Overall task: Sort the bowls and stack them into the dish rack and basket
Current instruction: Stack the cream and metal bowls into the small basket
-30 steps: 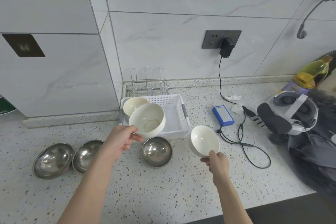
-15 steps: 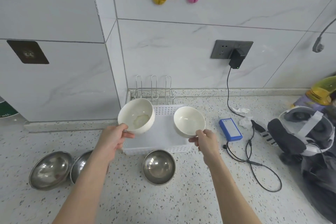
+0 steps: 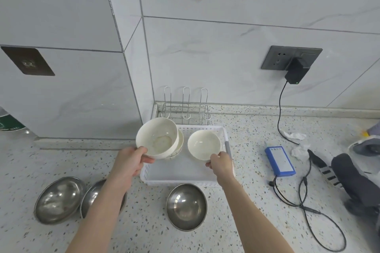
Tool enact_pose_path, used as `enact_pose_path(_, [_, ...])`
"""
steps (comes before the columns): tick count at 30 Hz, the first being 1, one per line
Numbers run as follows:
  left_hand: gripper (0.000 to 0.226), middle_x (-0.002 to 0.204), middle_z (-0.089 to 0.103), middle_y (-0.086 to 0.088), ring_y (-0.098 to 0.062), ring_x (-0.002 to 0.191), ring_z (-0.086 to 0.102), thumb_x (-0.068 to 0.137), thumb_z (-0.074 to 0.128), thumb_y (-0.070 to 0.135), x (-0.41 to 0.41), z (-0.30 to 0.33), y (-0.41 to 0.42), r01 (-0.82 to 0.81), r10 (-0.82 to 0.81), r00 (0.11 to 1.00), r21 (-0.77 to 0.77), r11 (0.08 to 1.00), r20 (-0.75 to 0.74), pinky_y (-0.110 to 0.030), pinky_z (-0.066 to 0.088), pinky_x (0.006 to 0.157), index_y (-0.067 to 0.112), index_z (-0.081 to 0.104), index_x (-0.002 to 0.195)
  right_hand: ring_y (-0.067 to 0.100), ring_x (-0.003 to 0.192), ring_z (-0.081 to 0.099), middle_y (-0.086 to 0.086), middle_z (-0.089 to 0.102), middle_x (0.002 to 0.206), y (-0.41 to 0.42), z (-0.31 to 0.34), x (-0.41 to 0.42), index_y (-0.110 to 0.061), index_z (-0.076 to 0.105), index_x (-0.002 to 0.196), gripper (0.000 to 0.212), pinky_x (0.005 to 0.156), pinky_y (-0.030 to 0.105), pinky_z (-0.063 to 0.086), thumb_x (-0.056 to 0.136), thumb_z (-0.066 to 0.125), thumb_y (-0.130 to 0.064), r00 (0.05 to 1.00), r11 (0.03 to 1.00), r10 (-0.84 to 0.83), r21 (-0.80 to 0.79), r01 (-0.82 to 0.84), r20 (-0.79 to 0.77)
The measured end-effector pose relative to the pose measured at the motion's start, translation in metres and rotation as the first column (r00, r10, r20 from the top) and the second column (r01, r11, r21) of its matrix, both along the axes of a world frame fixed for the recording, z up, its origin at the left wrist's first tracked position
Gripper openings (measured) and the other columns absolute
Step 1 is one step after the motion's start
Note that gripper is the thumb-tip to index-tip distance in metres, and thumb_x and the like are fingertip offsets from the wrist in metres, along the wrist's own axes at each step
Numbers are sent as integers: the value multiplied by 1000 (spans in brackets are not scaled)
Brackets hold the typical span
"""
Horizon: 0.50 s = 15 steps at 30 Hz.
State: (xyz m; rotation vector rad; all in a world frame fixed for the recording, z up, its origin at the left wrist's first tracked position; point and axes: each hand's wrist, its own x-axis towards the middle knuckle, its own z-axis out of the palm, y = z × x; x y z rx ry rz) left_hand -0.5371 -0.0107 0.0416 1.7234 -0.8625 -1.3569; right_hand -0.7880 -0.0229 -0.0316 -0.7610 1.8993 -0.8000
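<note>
Two white ceramic bowls in hand, one each. Left hand (image 3: 131,162) pinches the near rim of the larger white bowl (image 3: 157,137), thumb over the lip, tilted toward the camera directly above a third white bowl (image 3: 178,146) already lying in the white perforated plastic basket (image 3: 181,178); likely lined up to nest. Right hand (image 3: 221,163) pinches the smaller white bowl (image 3: 204,145) by its near edge, over the basket's right half. Wire dish rack (image 3: 186,107) behind holds nothing. Three steel bowls (image 3: 186,206) wait on the speckled counter (image 3: 236,191), presumably rack-bound.
</note>
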Motion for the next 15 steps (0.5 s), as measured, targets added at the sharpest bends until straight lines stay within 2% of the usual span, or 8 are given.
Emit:
enact_pose_path(3, [14,76,72,-22,-7,32,23,95,50,6,-7,1,-4,-2,2,1000,18,1000,-10,-17,19,33,4,64,93,17,74,61,14,69,90,-4,-5,0,-11,46,105,17,54,26,39,89,43,-8,1000,1000,-13,9,13,7])
enact_pose_path(5, [14,78,71,-24,-6,31,23,95,50,5,-13,2,-7,5,-5,1000,30,1000,-14,-17,18,32,2,64,92,14,71,58,14,69,92,-6,-8,0,-13,42,106,14,53,26,37,92,42,-10,1000,1000,-14,26,13,7])
enact_pose_path(8, [14,79,71,-25,-6,30,23,95,49,4,-21,3,-9,32,-31,999,34,999,-27,-16,18,32,1,63,93,13,66,50,11,68,88,-8,-14,0,-12,42,109,13,54,27,35,97,39,-16,996,998,-45,48,41,72])
enact_pose_path(11, [14,78,71,-23,-5,31,24,94,50,4,-28,1,-11,68,-68,998,33,997,-17,-16,19,32,1,63,93,13,63,49,11,67,88,-9,-17,0,-7,47,110,21,53,26,35,100,38,-23,993,996,-66,61,60,102])
enact_pose_path(15, [14,78,73,-23,-6,31,26,93,51,5,-38,-7,-12,101,-101,995,50,994,10,-17,21,33,2,65,93,14,58,53,11,63,81,-6,-9,0,-1,54,105,23,49,25,36,98,35,-14,990,995,-64,82,54,125])
